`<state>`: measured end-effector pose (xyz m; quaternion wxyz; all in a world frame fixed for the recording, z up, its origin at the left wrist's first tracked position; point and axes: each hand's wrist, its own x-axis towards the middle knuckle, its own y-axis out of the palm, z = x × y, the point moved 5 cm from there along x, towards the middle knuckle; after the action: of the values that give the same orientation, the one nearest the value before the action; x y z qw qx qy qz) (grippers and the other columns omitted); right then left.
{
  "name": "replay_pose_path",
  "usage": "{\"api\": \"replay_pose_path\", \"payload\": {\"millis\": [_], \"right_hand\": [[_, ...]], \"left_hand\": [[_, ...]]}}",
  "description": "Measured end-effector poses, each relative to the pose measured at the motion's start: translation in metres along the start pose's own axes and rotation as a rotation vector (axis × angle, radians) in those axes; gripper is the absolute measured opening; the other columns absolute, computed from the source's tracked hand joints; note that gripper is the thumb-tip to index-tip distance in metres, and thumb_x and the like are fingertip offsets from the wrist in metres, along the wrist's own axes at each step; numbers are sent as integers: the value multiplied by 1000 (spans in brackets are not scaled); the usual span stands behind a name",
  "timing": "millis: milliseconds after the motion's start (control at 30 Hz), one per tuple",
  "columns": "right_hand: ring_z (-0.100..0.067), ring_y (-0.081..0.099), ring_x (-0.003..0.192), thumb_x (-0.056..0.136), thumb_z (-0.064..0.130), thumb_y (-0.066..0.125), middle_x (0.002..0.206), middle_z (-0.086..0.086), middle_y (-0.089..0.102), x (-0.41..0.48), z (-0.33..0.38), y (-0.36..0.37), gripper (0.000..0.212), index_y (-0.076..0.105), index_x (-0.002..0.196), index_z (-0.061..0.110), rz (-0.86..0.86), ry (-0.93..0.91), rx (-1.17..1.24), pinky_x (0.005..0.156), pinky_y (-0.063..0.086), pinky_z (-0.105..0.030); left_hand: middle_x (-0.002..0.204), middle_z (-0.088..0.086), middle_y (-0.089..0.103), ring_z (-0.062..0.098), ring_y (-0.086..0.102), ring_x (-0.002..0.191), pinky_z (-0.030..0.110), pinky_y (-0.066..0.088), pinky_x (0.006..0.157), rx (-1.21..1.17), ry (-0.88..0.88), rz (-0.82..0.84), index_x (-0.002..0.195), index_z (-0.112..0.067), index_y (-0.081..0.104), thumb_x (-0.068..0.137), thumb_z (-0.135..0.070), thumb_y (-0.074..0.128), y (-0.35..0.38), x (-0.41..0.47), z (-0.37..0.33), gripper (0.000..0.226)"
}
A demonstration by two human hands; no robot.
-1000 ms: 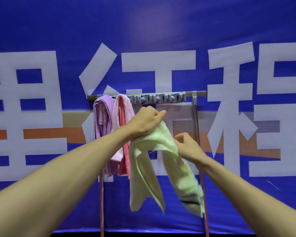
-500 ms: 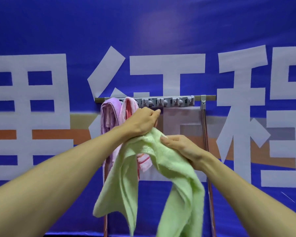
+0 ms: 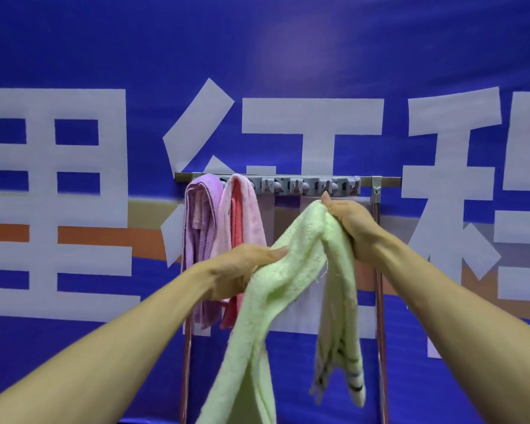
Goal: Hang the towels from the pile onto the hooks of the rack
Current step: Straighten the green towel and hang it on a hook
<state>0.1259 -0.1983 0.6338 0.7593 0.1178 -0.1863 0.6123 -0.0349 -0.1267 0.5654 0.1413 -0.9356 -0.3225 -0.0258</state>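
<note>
A light green towel [image 3: 291,270] stretches between my two hands in front of the rack. My right hand [image 3: 351,223] grips its upper end just below the grey hook strip [image 3: 306,186]. Lower and to the left, my left hand [image 3: 245,270] holds the towel's middle, with the rest drooping below. A purple towel [image 3: 201,228] and a pink towel [image 3: 242,215] hang side by side on the leftmost hooks. Several hooks to their right are bare.
The rack's top bar [image 3: 386,179] rests on two metal uprights [image 3: 380,301], the left one mostly hidden behind the towels and my arm. A blue banner [image 3: 288,56] with large white characters fills the background close behind the rack.
My right hand rose to just under the hooks, carrying the green towel's end up. My left hand dropped from near the hooks to the towel's middle. The towel now slopes up to the right.
</note>
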Motion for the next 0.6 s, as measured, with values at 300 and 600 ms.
{"api": "replay_pose_path", "payload": {"millis": [300, 600], "right_hand": [[-19, 65, 63, 91, 36, 63, 80, -13, 70, 63, -16, -22, 44, 71, 94, -7, -39, -7, -230, 64, 53, -31], [-1, 39, 44, 86, 59, 56, 50, 10, 49, 153, -32, -20, 52, 57, 59, 15, 142, -130, -1079, 47, 33, -19]], "left_hand": [[97, 16, 71, 25, 68, 78, 34, 55, 78, -49, -15, -244, 108, 3, 69, 81, -34, 70, -59, 53, -18, 46], [48, -14, 56, 7, 50, 53, 14, 37, 52, 815, -29, -488, 56, -13, 63, 82, -47, 68, -126, 116, -66, 43]]}}
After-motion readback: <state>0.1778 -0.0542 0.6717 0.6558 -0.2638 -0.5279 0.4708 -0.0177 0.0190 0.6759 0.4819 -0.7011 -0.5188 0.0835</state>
